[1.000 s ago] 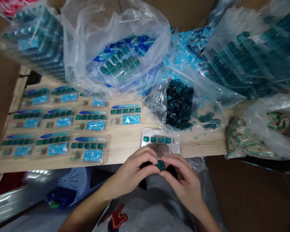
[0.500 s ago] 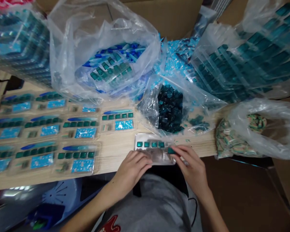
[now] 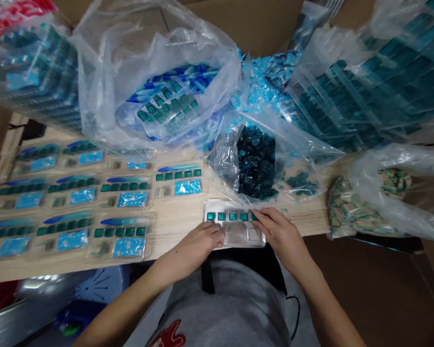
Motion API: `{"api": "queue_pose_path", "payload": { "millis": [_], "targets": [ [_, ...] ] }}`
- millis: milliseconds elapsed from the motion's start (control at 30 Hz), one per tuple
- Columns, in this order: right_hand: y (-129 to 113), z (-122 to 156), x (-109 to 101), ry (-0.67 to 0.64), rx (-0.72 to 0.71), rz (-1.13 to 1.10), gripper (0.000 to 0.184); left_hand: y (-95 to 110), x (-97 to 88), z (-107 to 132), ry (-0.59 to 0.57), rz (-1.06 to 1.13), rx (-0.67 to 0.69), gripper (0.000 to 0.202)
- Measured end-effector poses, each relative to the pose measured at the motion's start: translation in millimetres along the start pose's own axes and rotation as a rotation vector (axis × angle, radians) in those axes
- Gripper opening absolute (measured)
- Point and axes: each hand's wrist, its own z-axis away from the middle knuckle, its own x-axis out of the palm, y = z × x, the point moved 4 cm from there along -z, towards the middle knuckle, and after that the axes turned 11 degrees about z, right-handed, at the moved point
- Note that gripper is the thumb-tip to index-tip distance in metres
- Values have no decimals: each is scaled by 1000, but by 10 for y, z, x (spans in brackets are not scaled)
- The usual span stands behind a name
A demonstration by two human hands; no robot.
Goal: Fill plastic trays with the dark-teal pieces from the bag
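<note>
Left hand: the left hand (image 3: 198, 246) lies loosely curled and open, its fingers on the near left edge of the tray, with no visible grip.

Right hand: the right hand (image 3: 281, 233) is open with its fingers extended, their tips at the right end of the row of squares.

Tray: a clear plastic blister tray (image 3: 238, 236) lies flat on the surface, between both hands and just beyond the grey shirt (image 3: 231, 308).

Pieces: five teal square pieces (image 3: 232, 217) sit in a row along the tray's far side; the rightmost touches the right hand's fingertips.

Surface: a light wooden surface (image 3: 177, 243) carries everything.

Other trays: a grid of filled blister trays (image 3: 125, 193) lies left of the hands, each with teal squares, a long blue piece and a blue card.

Bags: beyond the hands, a clear plastic bag of loose dark teal pieces (image 3: 256, 164) lies nearest; a larger bag of blue and teal parts (image 3: 166, 101) sits left of it, and a bag of stacked teal trays (image 3: 365, 91) right of it.
</note>
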Motion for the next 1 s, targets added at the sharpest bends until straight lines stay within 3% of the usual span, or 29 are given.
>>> {"api": "queue_pose_path", "payload": {
  "millis": [267, 533, 733, 933, 1000],
  "targets": [
    [284, 21, -5, 78, 237, -221, 28, -38, 45, 34, -4, -54, -22, 20],
    [141, -67, 53, -41, -42, -37, 29, -27, 22, 35, -12, 67, -85, 22],
    [128, -73, 67, -93, -43, 81, 24, -50, -15, 30, 9, 216, -48, 22],
    [179, 289, 2, 95, 204, -89, 34, -37, -27, -11, -29, 195, -79, 21],
    [147, 433, 44, 97, 233, -87, 38, -39, -62, -53, -58, 224, -89, 23]
  ]
}}
